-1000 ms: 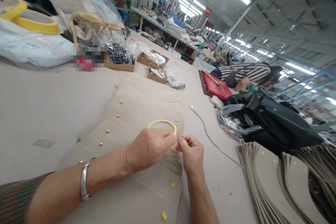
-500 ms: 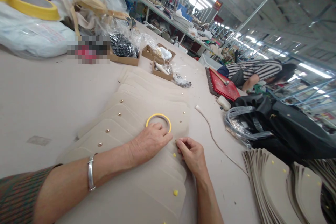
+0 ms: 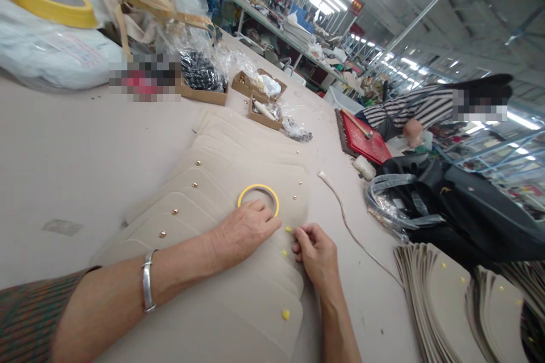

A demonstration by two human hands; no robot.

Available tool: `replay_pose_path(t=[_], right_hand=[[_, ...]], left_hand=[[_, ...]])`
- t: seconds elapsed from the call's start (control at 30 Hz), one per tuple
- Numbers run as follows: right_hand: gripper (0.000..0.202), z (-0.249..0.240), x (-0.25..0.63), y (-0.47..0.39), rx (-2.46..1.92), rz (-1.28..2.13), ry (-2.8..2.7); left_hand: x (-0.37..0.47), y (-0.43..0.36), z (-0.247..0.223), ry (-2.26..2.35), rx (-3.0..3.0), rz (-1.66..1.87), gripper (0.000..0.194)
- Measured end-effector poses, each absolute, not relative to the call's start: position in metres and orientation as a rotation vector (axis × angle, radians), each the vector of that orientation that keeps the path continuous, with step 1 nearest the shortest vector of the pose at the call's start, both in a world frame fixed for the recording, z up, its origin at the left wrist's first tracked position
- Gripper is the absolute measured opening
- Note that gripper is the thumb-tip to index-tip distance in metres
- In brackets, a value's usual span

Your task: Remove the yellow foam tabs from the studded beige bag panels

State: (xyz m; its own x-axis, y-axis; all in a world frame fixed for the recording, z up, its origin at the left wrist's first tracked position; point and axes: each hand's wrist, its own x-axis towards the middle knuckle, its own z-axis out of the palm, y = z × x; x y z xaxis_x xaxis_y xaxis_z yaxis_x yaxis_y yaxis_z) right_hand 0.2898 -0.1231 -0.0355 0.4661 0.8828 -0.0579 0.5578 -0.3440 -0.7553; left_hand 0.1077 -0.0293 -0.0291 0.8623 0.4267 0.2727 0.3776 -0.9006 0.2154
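My left hand [image 3: 251, 227] is closed on a thin roll of yellow tape [image 3: 278, 204], which rests on overlapping beige panels [image 3: 221, 289]. Just right of it, my right hand [image 3: 317, 252] has thumb and fingers pinched together, with nothing visible between them. Beside its fingertips a small piece of yellow tape [image 3: 288, 229] sticks to a panel's right edge. Lower down are two more yellow bits, one a larger piece [image 3: 285, 314]. Metal studs [image 3: 175, 212] line the left side of the panels, and bare studs [image 3: 294, 197] show on the upper right.
A white cord [image 3: 347, 215], a black bag [image 3: 460, 204] and fanned beige panel stacks [image 3: 451, 300] lie to the right. Small open boxes [image 3: 204, 95] and wide yellow tape rolls [image 3: 55, 3] are at the back left. A person in stripes [image 3: 419, 108] stands beyond a red board [image 3: 366, 139].
My right hand has drawn back slightly to the right, uncovering a yellow tape piece where its fingertips were. My left hand stays on the roll. The person in stripes has raised their head.
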Motion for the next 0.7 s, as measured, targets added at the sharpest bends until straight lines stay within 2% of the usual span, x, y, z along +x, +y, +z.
replay_pose_path(t=[0.07,0.2,0.3,0.47,0.7], right_hand=[[0.025,-0.036,0.289,-0.127,-2.004,0.569,-1.300],[0.021,-0.038,0.280,-0.124,-2.013,0.263,-1.513],[0.023,-0.039,0.276,-0.117,-2.047,0.209,-1.547],[0.022,-0.030,0.279,-0.116,-2.046,0.316,-1.668],[0.017,-0.013,0.280,-0.126,-2.019,0.629,-1.639]], left_hand=[[0.107,-0.029,-0.029,0.613,2.881,0.481,0.009],[0.106,-0.029,-0.029,0.603,2.880,0.515,0.009],[0.105,-0.031,-0.030,0.599,2.893,0.514,0.009],[0.102,-0.031,-0.028,0.603,2.933,0.588,0.007],[0.090,-0.024,-0.016,0.571,2.747,0.767,0.017]])
